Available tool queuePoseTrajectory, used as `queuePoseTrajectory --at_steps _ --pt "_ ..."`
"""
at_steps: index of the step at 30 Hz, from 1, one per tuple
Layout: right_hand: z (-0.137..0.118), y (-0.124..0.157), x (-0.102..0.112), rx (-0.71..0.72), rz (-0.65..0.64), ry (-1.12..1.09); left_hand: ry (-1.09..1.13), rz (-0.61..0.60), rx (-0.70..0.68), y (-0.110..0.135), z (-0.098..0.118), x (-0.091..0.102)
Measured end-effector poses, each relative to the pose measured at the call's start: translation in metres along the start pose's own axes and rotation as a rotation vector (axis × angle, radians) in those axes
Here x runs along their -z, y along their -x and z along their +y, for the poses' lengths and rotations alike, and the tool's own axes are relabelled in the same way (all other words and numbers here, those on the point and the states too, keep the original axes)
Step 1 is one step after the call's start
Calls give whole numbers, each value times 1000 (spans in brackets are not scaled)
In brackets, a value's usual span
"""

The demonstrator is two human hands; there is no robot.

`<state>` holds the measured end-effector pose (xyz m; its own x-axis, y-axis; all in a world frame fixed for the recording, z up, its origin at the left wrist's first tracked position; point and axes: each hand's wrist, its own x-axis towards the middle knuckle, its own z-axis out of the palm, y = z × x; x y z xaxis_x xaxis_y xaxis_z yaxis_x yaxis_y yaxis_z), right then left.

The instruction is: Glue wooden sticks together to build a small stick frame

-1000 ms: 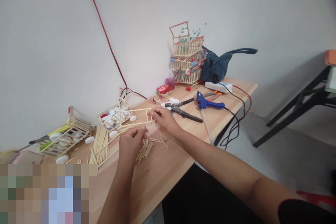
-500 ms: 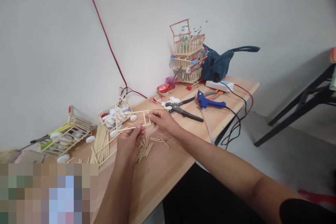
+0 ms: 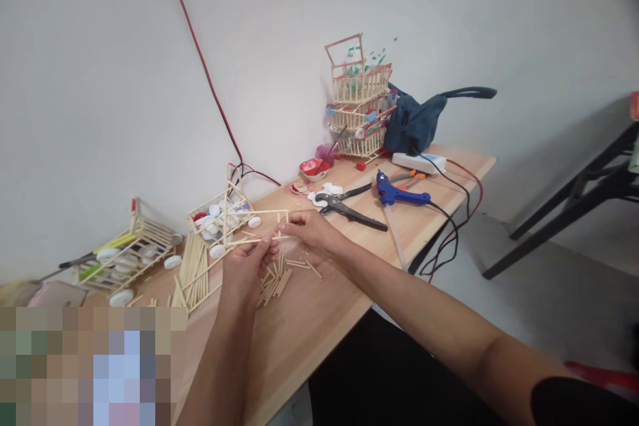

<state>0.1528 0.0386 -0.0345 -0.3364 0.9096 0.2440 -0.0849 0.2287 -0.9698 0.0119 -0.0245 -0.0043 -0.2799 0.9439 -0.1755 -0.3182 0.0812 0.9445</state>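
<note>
My left hand pinches the lower edge of a rectangular wooden stick frame between thumb and fingers, holding it above the table. At the frame's right end, my right hand is closed with its fingertips on a short crosspiece. Both sets of fingertips almost meet at the lower right corner. Beneath them lies a pile of short cut sticks. Longer sticks are bunched to the left. Just behind the frame stands a small stick cart with white wheels and white caps inside.
Another stick cart sits farther left. Black-handled pliers, a blue glue gun, a red paint dish and a power strip lie to the right. Stacked stick baskets and a dark bag stand behind.
My right fingertips have moved slightly down along the frame's end, uncovering its upper right corner. The left hand keeps its pinch. The view has shifted slightly.
</note>
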Motion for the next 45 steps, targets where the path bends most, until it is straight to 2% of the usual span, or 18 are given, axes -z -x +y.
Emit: queuePoseTrajectory --at_steps 8,18,28,39,42,45 --pt "-5 3 1 32 -8 16 -15 34 17 0 0 0" --pt "-6 5 -1 -1 4 37 -23 23 7 0 1 1" --pt "-5 5 -4 28 12 -65 -15 17 22 2 3 0" --pt "-8 5 -3 25 -10 -66 -6 -2 39 1 3 2" --pt "-7 4 -2 16 -11 -69 -151 -61 39 1 4 6" --pt "-4 3 0 3 16 -29 -532 -225 26 3 9 12"
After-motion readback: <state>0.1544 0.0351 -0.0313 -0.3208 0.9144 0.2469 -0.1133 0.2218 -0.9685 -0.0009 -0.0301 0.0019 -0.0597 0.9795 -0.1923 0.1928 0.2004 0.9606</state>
